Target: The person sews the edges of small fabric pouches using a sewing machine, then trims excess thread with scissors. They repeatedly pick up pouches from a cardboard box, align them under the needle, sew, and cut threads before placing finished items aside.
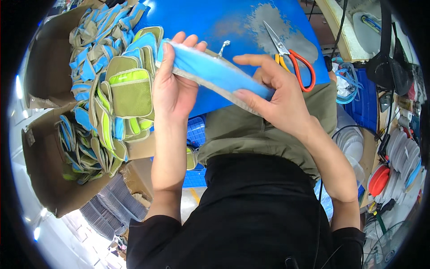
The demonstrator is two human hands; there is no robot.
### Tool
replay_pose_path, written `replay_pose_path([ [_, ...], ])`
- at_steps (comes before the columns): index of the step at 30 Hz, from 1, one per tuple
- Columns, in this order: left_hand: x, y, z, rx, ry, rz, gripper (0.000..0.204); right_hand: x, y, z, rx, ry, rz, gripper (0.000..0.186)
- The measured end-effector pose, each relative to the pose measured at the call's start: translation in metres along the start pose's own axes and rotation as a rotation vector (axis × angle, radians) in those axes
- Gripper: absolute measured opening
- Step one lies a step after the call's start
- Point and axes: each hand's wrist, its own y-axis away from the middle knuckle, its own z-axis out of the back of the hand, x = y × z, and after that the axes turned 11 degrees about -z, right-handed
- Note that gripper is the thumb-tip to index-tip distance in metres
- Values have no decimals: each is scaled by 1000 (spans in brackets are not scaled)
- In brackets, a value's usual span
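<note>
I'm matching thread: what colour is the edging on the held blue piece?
Greyish beige; the edging shows best in the head view.

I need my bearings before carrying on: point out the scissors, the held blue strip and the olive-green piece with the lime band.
Scissors [283, 50], head view: base of the blades.
Blue strip [211, 68], head view: middle of its blue face.
Olive-green piece [131, 97], head view: panel below its lime band.

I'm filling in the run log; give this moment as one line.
left hand: holds blue grey-edged piece; right hand: grips its other end; scissors: lying on blue table; pouches: heaped at left
</note>
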Motion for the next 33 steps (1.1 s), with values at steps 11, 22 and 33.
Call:
replay_pose_path([
  [11,-14,52,19,90,-272,211,45,-13,-3,-1,-16,143,232,14],
  [22,-45,37,-20,964,-1427,-614,23,14,-10,5,184,377,416,11],
  [33,-37,29,-6,815,-1122,-286,11,23,-5,13,140,245,108,18],
])
